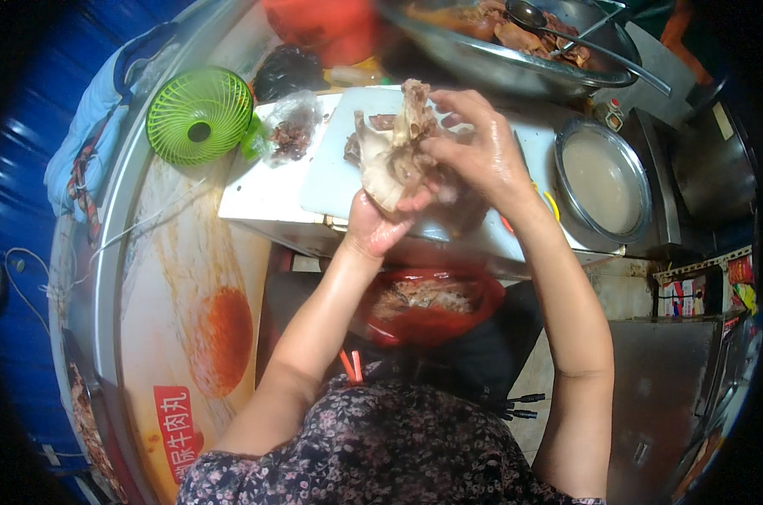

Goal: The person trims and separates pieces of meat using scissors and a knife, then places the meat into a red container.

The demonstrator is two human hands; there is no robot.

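Observation:
A pale cooked bone with bits of meat on it [388,158] is held over a light cutting board [331,177]. My left hand [381,227] grips its lower end from below, palm up. At its upper right, my right hand [476,139] has its fingers curved against the meat on the bone; whether they pinch it is hard to tell. Brown meat lies behind, partly hidden by the hands. Yellow handles [552,205], perhaps of scissors, show beside my right forearm. A red plastic bag with bones or scraps [432,306] rests at my lap.
A small green fan [199,117] and a clear bag of meat pieces [291,136] are at the left. A large steel basin [482,57] with meat, a ladle and tongs stands behind. To the right sits a steel bowl of cloudy liquid [602,180].

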